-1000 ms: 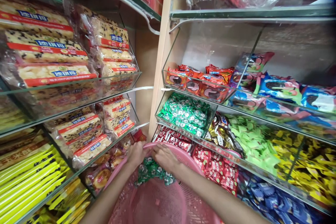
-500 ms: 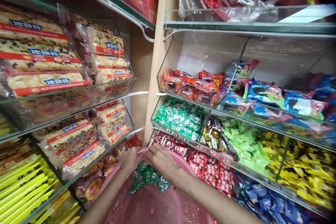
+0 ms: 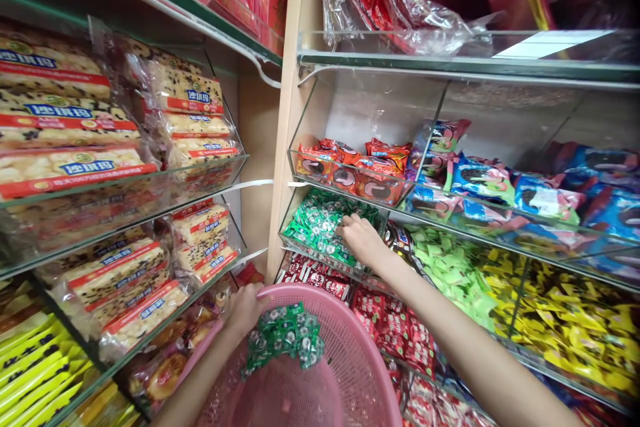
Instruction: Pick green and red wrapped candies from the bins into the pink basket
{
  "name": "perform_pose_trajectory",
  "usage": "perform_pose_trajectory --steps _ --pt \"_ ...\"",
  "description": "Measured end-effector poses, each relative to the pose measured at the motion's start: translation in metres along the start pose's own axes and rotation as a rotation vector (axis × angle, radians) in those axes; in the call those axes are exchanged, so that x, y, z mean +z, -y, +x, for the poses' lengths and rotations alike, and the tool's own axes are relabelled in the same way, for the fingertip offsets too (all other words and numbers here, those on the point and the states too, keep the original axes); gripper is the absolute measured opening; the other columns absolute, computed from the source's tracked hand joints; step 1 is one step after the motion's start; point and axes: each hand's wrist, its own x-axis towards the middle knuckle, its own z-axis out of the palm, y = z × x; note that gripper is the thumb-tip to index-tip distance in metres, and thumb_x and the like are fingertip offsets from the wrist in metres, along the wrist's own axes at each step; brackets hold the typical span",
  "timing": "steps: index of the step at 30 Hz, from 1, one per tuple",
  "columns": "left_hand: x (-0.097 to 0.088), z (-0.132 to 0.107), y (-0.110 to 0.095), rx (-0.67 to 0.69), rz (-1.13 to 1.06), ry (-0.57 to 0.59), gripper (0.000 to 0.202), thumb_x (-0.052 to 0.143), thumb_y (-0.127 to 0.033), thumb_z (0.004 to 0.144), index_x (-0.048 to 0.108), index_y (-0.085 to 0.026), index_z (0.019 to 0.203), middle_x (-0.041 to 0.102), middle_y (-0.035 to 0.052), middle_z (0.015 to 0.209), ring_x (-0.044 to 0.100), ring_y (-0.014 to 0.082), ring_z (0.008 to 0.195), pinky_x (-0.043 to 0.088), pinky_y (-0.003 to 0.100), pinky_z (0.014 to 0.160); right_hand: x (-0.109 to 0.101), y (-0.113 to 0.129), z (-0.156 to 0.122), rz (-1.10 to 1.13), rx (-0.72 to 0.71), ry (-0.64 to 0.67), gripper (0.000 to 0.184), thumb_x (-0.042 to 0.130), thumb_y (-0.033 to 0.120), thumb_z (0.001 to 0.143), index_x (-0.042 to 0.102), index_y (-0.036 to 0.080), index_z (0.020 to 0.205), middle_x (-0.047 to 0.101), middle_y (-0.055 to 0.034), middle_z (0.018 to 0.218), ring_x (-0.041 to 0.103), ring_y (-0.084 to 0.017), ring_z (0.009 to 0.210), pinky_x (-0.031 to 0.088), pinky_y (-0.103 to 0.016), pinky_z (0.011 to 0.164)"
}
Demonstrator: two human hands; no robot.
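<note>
My left hand (image 3: pixel 245 307) is closed over the rim of a pink perforated plastic basket (image 3: pixel 357 353). Inside the basket, toward its far left side, lies a heap of green-wrapped candies (image 3: pixel 293 330). My right hand (image 3: pixel 364 239) reaches into a shelf compartment of the same green-wrapped candies (image 3: pixel 320 220). Its fingers are curled, with the fingertips down at the candies; what lies between them is hidden.
Glass shelf edges and dividers surround the right hand. Red-and-white packets (image 3: pixel 315 277) sit below, light green candies (image 3: pixel 450 273) and yellow candies (image 3: pixel 560 320) to the right. Orange-red packs (image 3: pixel 370 170) rest above. Packaged sachima bars (image 3: pixel 120 267) fill the left shelves.
My right hand has moved from the basket's rim up and right to the green candy compartment. My left hand keeps hold of the basket. The view has shifted slightly.
</note>
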Motion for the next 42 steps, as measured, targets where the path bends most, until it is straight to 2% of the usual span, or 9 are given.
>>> perform_pose_trajectory --steps 5,9,14,17,20,25,28,32,42 --pt "-0.001 -0.001 0.002 0.006 0.017 -0.005 0.028 0.044 -0.046 0.08 0.061 -0.023 0.083 0.069 0.006 0.087 0.064 0.0229 0.086 0.038 0.025 0.062 0.002 0.0 0.003 -0.008 -0.048 -0.012 0.021 0.043 0.015 0.086 0.063 0.015 0.079 0.056 -0.0107 0.09 0.046 -0.021 0.088 0.032 -0.03 0.067" --pt "0.0 -0.002 0.003 0.014 0.024 -0.031 0.028 0.045 -0.045 0.08 0.061 -0.022 0.081 0.069 0.0059 0.086 0.063 0.022 0.086 0.037 0.024 0.063 -0.017 -0.001 0.0 0.043 -0.069 -0.103 0.02 0.041 0.017 0.087 0.059 0.016 0.08 0.056 -0.0093 0.087 0.045 -0.02 0.084 0.032 -0.03 0.068" --pt "0.003 -0.001 0.003 -0.005 0.016 -0.012 0.031 0.046 -0.048 0.08 0.062 -0.022 0.083 0.069 0.0053 0.085 0.063 0.021 0.086 0.036 0.024 0.063 -0.043 0.033 -0.011 0.505 -0.111 -0.311 0.016 0.04 0.02 0.087 0.056 0.018 0.083 0.056 -0.0043 0.085 0.048 -0.015 0.082 0.036 -0.028 0.073" --pt "0.005 0.0 0.003 -0.01 0.004 -0.013 0.032 0.045 -0.05 0.08 0.062 -0.022 0.084 0.069 0.0058 0.086 0.063 0.021 0.086 0.036 0.024 0.064 -0.015 0.077 -0.015 1.015 -0.1 -0.285 0.01 0.043 0.018 0.083 0.052 0.018 0.082 0.056 0.0003 0.077 0.05 -0.011 0.071 0.039 -0.023 0.066" --pt "0.006 -0.002 0.005 -0.015 0.001 -0.015 0.032 0.045 -0.049 0.08 0.062 -0.022 0.086 0.069 0.0068 0.087 0.063 0.0213 0.086 0.037 0.024 0.064 0.045 0.122 -0.016 1.477 0.018 -0.153 0.008 0.049 0.018 0.074 0.05 0.018 0.082 0.052 0.0043 0.065 0.048 -0.008 0.058 0.038 -0.02 0.054" --pt "0.001 -0.005 0.005 -0.033 0.035 0.009 0.026 0.047 -0.043 0.08 0.062 -0.022 0.085 0.068 0.0066 0.088 0.063 0.0226 0.088 0.038 0.024 0.064 0.122 0.162 -0.027 1.829 0.301 0.19 0.017 0.058 0.023 0.064 0.051 0.017 0.079 0.049 0.009 0.05 0.047 -0.008 0.043 0.037 -0.02 0.044" --pt "0.0 -0.006 0.004 -0.035 0.049 0.02 0.027 0.047 -0.043 0.08 0.062 -0.022 0.088 0.068 0.0062 0.091 0.062 0.022 0.09 0.039 0.025 0.067 0.134 0.167 -0.036 1.975 0.443 0.345 0.025 0.064 0.028 0.06 0.052 0.018 0.08 0.055 0.0074 0.054 0.057 -0.011 0.048 0.045 -0.024 0.048" --pt "0.005 -0.004 0.004 -0.02 0.072 0.026 0.029 0.046 -0.045 0.08 0.063 -0.022 0.09 0.068 0.0067 0.094 0.062 0.0221 0.091 0.041 0.026 0.071 0.14 0.167 -0.042 2.065 0.554 0.383 0.032 0.069 0.026 0.055 0.051 0.018 0.08 0.059 0.0065 0.06 0.063 -0.014 0.057 0.051 -0.026 0.056" --pt "0.007 -0.002 -0.003 0.014 0.058 0.043 0.028 0.047 -0.042 0.079 0.064 -0.024 0.092 0.069 0.0089 0.094 0.063 0.0237 0.09 0.042 0.027 0.07 0.158 0.159 -0.044 2.062 0.755 0.178 0.043 0.074 0.04 0.048 0.047 0.019 0.073 0.055 0.0085 0.056 0.063 -0.015 0.054 0.052 -0.028 0.055"
